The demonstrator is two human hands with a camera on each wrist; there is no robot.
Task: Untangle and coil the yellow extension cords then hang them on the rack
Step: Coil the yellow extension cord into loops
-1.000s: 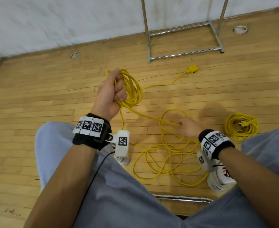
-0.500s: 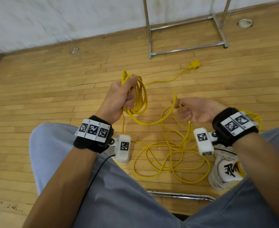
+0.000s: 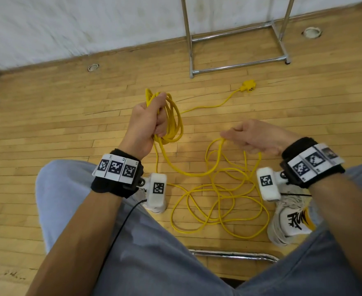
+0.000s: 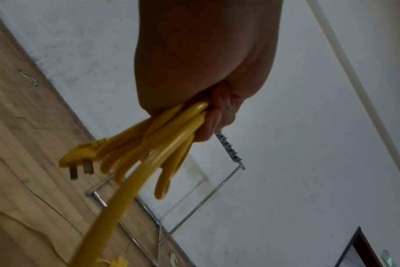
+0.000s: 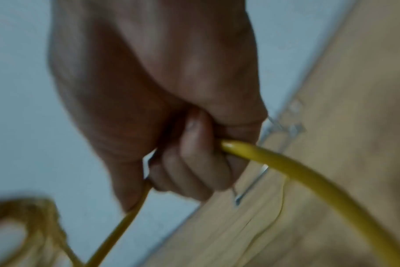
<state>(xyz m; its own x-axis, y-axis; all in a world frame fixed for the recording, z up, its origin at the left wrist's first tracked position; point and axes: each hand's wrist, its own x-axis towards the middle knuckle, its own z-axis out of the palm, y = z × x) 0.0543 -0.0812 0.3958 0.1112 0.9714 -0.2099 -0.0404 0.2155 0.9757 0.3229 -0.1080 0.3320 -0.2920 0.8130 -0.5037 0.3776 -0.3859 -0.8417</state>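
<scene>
Left hand [image 3: 145, 127] grips the coiled loops [image 3: 172, 122]. Right hand [image 3: 259, 136], level and apart to its right, pinches the free run [image 3: 186, 169] sagging between them.

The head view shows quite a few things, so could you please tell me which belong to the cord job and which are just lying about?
Job:
yellow cord
coil gripped by left hand
right hand gripping the cord
socket end
rack

Lying about:
floor rings
shoe

So I count one yellow cord [image 3: 207, 184], with one socket end [image 3: 249, 85] on the floor and one plug [image 4: 80, 155] up top. Two hands, left [image 3: 145, 124] and right [image 3: 259, 135], one metal rack [image 3: 237, 35], two shoes [image 3: 291, 218], and two round floor plates [image 3: 93, 67].
</scene>
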